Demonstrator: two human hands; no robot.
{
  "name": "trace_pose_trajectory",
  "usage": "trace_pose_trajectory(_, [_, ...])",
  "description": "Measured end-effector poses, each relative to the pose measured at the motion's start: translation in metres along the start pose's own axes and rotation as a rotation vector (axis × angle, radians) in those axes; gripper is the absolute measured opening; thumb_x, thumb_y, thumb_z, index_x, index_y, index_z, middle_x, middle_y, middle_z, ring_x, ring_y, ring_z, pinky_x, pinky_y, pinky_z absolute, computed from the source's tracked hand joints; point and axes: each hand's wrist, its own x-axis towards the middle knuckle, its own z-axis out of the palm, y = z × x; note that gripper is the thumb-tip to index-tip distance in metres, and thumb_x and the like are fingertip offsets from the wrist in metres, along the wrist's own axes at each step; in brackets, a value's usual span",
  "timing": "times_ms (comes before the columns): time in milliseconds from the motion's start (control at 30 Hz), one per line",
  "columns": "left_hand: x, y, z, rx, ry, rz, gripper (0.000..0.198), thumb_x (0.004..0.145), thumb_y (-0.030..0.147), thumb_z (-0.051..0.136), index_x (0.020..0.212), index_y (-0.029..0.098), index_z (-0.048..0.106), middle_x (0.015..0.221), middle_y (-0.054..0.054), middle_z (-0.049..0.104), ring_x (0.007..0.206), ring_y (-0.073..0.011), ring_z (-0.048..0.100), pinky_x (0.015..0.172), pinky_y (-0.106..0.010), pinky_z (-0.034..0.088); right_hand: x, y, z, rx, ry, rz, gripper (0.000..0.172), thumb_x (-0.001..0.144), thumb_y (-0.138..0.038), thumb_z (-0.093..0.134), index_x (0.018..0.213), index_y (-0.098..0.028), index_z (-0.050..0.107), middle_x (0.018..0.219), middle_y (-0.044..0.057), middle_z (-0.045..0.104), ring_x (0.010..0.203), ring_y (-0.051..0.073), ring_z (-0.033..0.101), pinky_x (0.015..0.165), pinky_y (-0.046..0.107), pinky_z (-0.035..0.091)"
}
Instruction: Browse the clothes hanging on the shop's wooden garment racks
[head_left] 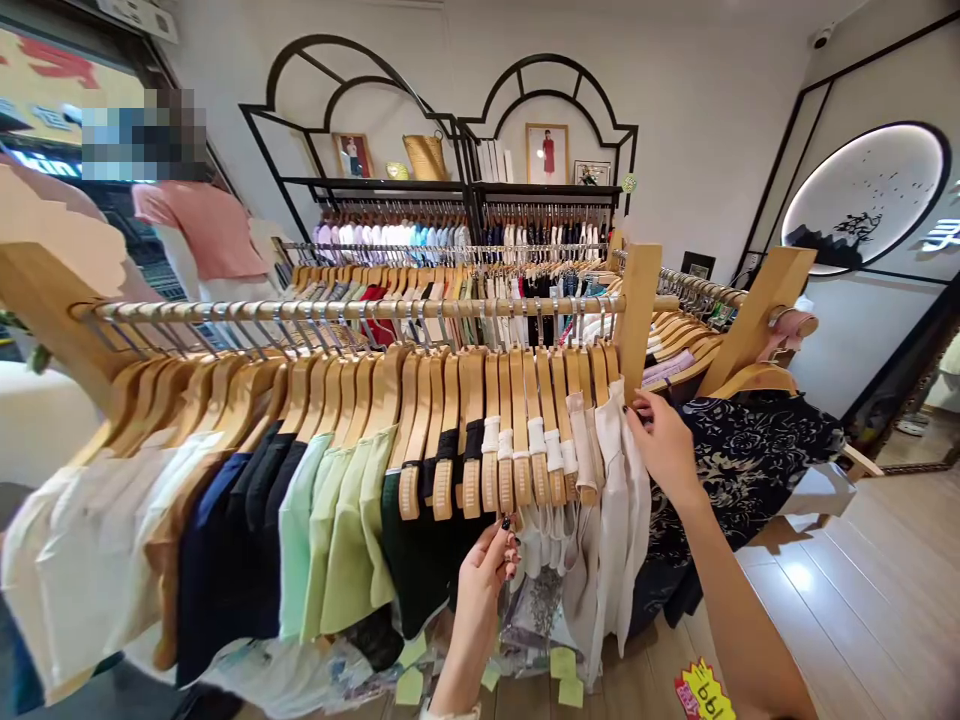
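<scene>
My left hand (487, 562) is raised under the middle of the front row, thumb and fingers closed together just below the end of a wooden hanger (505, 485). What they pinch, if anything, is too small to make out. At the right end of the rail, my right hand (666, 437) has its thumb and forefinger apart against the shoulder of a cream shirt (616, 490). Beside that shirt hang thin-strapped white tops (544, 530). A dark green garment (412, 560) and light green tops (349, 540) hang to the left of my left hand.
The wooden rail (360, 308) ends at an upright post (640, 310). A dark floral garment (750, 450) hangs to the right. Behind stand more clothes racks and a black arched shelf (375, 185). Plastic-wrapped items (300, 675) lie below. A mannequin in a pink top (206, 228) stands left.
</scene>
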Motion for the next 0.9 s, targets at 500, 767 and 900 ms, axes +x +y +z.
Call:
trace_pose_trajectory(500, [-0.020,-0.036,0.000,0.056,0.010,-0.070,0.059,0.051,0.047,0.093,0.094,0.012,0.074,0.071,-0.004,0.066,0.056,-0.0125,0.059,0.048,-0.020,0.040,0.056,-0.004,0.042,-0.371,-0.036,0.075,0.041,0.096,-0.046,0.053,0.125,-0.018,0.045,0.091,0.009,0.074,0.088,0.031,0.072,0.074,0.036,0.046])
trace_pose_trajectory(767, [-0.027,-0.044,0.002,0.132,-0.069,-0.112,0.056,0.052,0.050,0.091,0.091,0.014,0.076,0.070,-0.005,0.066,0.058,-0.0156,0.061,0.049,-0.022,0.040,0.056,-0.013,0.032,-0.520,-0.076,0.022,0.030,0.100,-0.037,0.047,0.122,-0.017,0.050,0.088,0.011,0.072,0.084,0.030,0.071,0.073,0.036,0.047])
trace_pose_trajectory(900, [-0.022,-0.059,-0.014,0.143,-0.120,-0.115,0.055,0.055,0.054,0.089,0.092,0.014,0.078,0.072,-0.006,0.068,0.059,-0.0150,0.062,0.048,-0.021,0.039,0.068,-0.032,0.018,-0.523,-0.001,-0.156,0.029,0.103,-0.035,0.042,0.119,-0.015,0.056,0.103,0.017,0.071,0.102,0.031,0.067,0.080,0.038,0.051])
